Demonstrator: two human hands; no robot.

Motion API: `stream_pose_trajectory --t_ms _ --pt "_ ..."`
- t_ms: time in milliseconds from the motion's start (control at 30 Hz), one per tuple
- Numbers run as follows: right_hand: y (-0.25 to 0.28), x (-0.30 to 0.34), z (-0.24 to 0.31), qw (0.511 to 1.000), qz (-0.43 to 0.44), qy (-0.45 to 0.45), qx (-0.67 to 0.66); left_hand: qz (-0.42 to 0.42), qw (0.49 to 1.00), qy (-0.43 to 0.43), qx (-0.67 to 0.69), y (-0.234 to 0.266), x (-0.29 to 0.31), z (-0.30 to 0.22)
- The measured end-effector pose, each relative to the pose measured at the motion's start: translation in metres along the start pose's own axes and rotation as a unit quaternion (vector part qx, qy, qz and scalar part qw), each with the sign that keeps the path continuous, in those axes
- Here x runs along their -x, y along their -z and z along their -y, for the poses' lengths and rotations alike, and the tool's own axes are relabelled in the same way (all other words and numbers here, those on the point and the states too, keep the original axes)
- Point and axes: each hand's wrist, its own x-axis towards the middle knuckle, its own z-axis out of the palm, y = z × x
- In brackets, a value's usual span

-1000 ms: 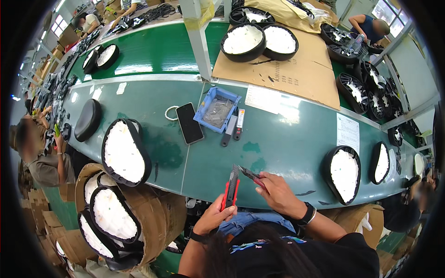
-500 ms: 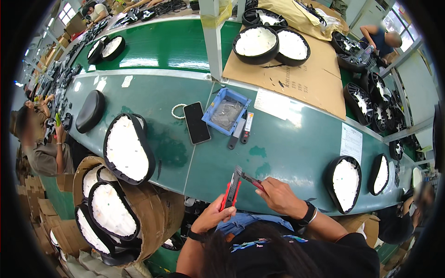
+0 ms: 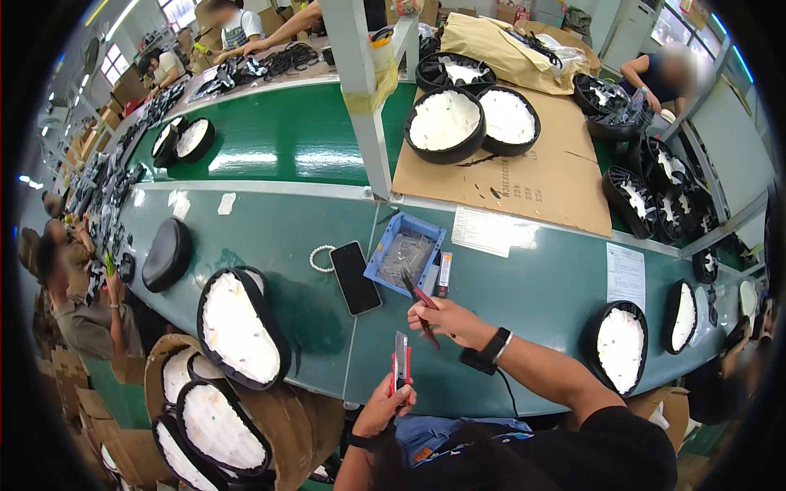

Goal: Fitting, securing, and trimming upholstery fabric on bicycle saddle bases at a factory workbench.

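In my left hand (image 3: 383,407), low near my body, is a red snap-off utility knife (image 3: 401,365), its blade pointing away from me. My right hand (image 3: 449,321) is closed round red-handled pliers (image 3: 422,298). Their dark jaws reach the near edge of a blue plastic bin (image 3: 381,250) holding flat grey pieces (image 3: 407,254). Beside the bin's right side lies a small narrow white and orange case (image 3: 444,268), partly behind the pliers. A black phone (image 3: 357,280) and a white beaded bracelet (image 3: 321,259) rest left of the bin.
A black pad with white filling (image 3: 241,331) sits on the green table at left, and another pad (image 3: 620,348) at right. A metal post (image 3: 360,106) rises behind the bin. Below the left pad stands a carton (image 3: 303,425) of similar pads. A cable (image 3: 509,391) runs near my right forearm.
My right hand has carried the pliers away from the knife's blade tip, forward to the bin. The knife stays in my left hand, now more upright. The whole view has shifted.
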Motion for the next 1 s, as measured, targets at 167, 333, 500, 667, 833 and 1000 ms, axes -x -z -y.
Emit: stream_pose_trajectory --t_ms 167,333,500,667,833,1000 --pt "0.033 -0.029 -0.046 0.792 -0.058 0.138 0.592 -0.083 0.993 -0.069 -0.043 -0.029 -0.027 -0.009" --pt "0.008 0.012 0.023 0.982 0.082 -0.039 0.167 -0.121 0.978 -0.167 -0.008 -0.054 -0.100 -0.010" --pt "0.142 0.074 0.067 0.961 -0.198 0.162 0.102 -0.042 0.966 -0.169 -0.192 -0.136 -0.151 -0.018" --pt "0.391 0.126 0.132 0.774 -0.551 0.311 -0.014 -0.037 0.971 0.002 -0.236 -0.160 -0.170 0.022" --pt "0.509 0.108 0.169 0.758 -0.584 0.280 -0.079 -0.067 0.972 0.043 -0.223 -0.179 -0.178 0.021" --pt "0.486 0.071 0.143 0.685 -0.637 0.332 -0.119 -0.111 0.966 0.028 -0.231 -0.177 -0.189 0.017"
